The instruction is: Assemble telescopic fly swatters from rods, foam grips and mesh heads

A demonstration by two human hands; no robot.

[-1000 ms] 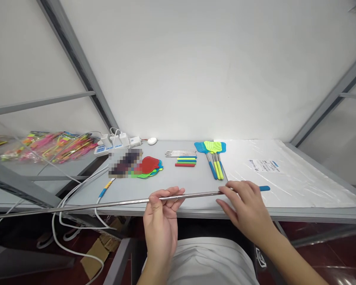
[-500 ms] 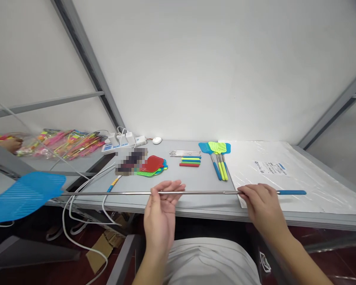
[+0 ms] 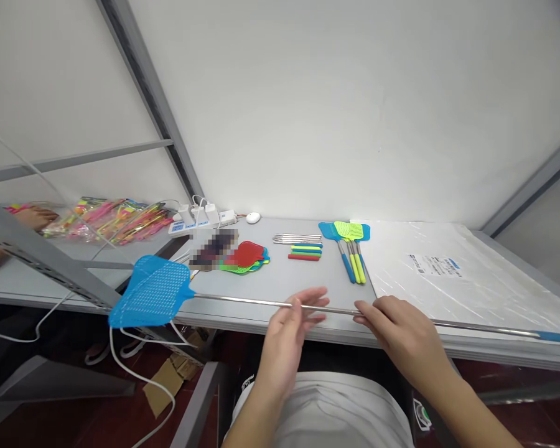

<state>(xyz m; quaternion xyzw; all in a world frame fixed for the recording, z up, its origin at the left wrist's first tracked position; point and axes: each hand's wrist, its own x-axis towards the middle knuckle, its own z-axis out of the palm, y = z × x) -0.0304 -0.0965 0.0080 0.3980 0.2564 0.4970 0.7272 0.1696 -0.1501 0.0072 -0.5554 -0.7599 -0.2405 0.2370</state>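
A long telescopic fly swatter (image 3: pixel 156 292) with a blue mesh head lies level across my front, its blue grip at the far right. My left hand (image 3: pixel 284 336) holds the thin steel rod between thumb and fingers, near the middle. Farther right, my right hand (image 3: pixel 404 330) is wrapped over the same rod from above. On the table beyond are several steel rods (image 3: pixel 297 239), with coloured handle grips (image 3: pixel 305 252) laid in a row below them. Red, green and blue swatter heads (image 3: pixel 249 255) are piled to their left.
Assembled blue and yellow swatters (image 3: pixel 350 249) lie at the back beside a white plastic-wrapped sheet (image 3: pixel 415 249). A power strip (image 3: pixel 196 225) with chargers stands back left. Bagged colourful items (image 3: pixel 116 218) and another person's hand (image 3: pixel 36 218) are at far left; a metal post (image 3: pixel 42 255) rises there.
The fly swatter has slid to the right, its blue grip now reaching the right edge. My left hand has moved right, closer to my right hand. The view has shifted slightly.
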